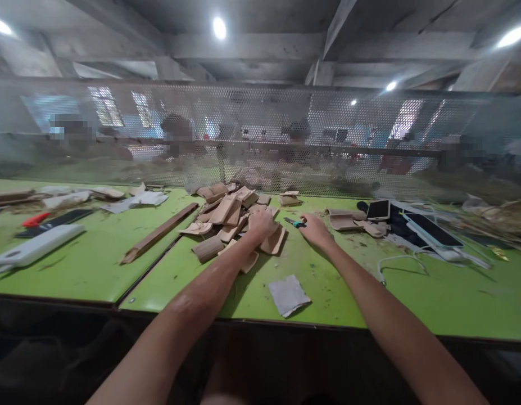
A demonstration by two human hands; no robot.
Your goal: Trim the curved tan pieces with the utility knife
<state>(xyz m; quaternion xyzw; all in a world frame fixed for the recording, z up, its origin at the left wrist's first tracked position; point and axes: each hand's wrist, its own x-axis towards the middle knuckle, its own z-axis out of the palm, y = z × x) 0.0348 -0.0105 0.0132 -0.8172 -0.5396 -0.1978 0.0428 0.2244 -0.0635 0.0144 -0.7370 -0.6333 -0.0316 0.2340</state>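
My left hand (262,221) is on the right part of a heap of brown, curved, bark-like pieces (226,211). Its fingers point down among them, and their tips are hidden. One curved piece (273,240) lies just under that hand. To the right, my right hand (316,229) is closed around a small utility knife (295,223) with a black and teal body, its front end pointing left toward the heap. A crumpled grey square of paper or cloth (289,295) lies nearer the table's front edge, between my forearms.
A long brown strip (159,233) lies left of the heap on the green table (91,264). Further left are a white board with a handle (36,246) and a red-handled tool (36,220). At right lie phones (434,229) and a white cable (401,258). A perforated screen (260,135) stands behind.
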